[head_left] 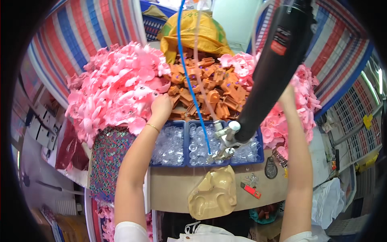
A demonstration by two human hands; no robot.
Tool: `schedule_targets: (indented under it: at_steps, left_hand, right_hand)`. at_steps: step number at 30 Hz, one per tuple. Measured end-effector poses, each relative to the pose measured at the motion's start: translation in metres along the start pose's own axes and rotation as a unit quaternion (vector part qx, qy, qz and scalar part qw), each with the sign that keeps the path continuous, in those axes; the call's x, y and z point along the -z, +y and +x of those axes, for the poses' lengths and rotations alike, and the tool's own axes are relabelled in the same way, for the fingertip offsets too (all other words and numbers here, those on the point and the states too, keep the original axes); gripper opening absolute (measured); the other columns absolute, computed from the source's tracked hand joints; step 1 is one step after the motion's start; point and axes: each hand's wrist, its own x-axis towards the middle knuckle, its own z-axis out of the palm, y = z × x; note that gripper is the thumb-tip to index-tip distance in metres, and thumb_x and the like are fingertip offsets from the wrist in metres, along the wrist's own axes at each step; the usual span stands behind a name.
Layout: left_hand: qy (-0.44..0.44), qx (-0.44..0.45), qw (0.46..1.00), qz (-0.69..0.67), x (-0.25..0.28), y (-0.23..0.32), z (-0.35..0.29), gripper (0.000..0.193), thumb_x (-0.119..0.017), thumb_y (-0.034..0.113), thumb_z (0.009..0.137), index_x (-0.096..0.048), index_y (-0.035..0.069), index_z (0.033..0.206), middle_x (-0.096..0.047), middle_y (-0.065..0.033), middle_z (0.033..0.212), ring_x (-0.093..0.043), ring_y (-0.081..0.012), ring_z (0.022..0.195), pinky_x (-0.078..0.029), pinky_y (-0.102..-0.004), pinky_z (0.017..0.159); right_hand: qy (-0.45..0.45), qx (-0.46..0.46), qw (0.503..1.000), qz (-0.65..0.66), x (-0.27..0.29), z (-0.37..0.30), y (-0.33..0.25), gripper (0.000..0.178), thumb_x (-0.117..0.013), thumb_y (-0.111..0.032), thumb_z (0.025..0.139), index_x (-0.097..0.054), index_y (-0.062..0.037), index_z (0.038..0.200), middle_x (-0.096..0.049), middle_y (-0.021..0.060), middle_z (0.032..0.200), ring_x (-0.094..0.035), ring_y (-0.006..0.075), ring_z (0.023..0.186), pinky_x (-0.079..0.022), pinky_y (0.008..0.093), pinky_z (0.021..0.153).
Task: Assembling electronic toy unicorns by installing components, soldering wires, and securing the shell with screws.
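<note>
My left hand (162,105) reaches to where a heap of pink plastic shells (117,88) meets a pile of orange-brown plastic parts (217,88). Its fingers are curled against a pink shell with a painted eye (146,92). My right hand (287,98) is at the right-hand pink shells (304,97), and the black air screwdriver (274,68) hides most of its fingers. What it holds, if anything, does not show. On the near side of the table lies a beige moulded holder (213,193) with rounded hollows.
Blue trays (187,145) of clear plastic pieces stand mid-table, under a metal fitting (229,135) with a blue hose (185,72). Patterned small parts (111,165) cover the left side. A red cutter (250,190) lies at right. A yellow sack (195,32) stands behind.
</note>
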Motion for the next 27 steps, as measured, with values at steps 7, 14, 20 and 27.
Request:
schedule_targets:
  at_steps: [7, 14, 20, 27]
  left_hand:
    - [-0.011, -0.007, 0.994, 0.107, -0.03, -0.012, 0.014, 0.041, -0.073, 0.032, 0.071, -0.06, 0.002, 0.095, -0.065, -0.0166, 0.088, -0.062, -0.0344, 0.088, -0.051, -0.0433, 0.076]
    - [-0.115, 0.115, 0.963, -0.214, 0.035, -0.036, -0.01, 0.049, -0.054, 0.041, 0.083, -0.054, 0.002, 0.113, -0.065, -0.0176, 0.093, -0.065, -0.0294, 0.081, -0.05, -0.0406, 0.072]
    - [-0.313, 0.183, 0.544, -0.757, 0.105, 0.005, -0.097, 0.052, -0.039, 0.04, 0.094, -0.049, 0.001, 0.127, -0.062, -0.0176, 0.112, -0.064, -0.0226, 0.09, -0.052, -0.0303, 0.075]
    - [-0.282, 0.212, 0.561, -0.748, 0.154, 0.025, -0.234, 0.049, -0.036, 0.035, 0.099, -0.04, 0.001, 0.135, -0.057, -0.0143, 0.122, -0.059, -0.0284, 0.108, -0.05, -0.0351, 0.087]
  right_hand:
    - [0.057, 0.015, 0.991, 0.122, 0.03, -0.094, -0.061, 0.015, -0.056, -0.008, 0.087, -0.062, 0.0046, 0.093, -0.062, 0.0129, 0.083, -0.061, 0.0251, 0.079, -0.047, 0.0323, 0.073]
    - [0.121, -0.15, 0.935, 0.299, 0.107, -0.233, -0.1, 0.006, -0.059, -0.004, 0.086, -0.057, -0.0019, 0.081, -0.054, -0.0006, 0.077, -0.049, 0.005, 0.065, -0.038, 0.0205, 0.058]
    - [-0.225, -0.27, 0.708, 0.612, 0.026, -0.257, -0.085, 0.009, -0.055, -0.007, 0.086, -0.058, 0.0016, 0.084, -0.06, 0.0064, 0.075, -0.052, 0.0091, 0.063, -0.041, 0.0225, 0.058]
    - [-0.295, -0.131, 0.814, 0.483, -0.011, -0.26, -0.062, 0.021, -0.06, -0.011, 0.086, -0.062, -0.0007, 0.104, -0.064, 0.0081, 0.098, -0.061, 0.0159, 0.091, -0.047, 0.0281, 0.081]
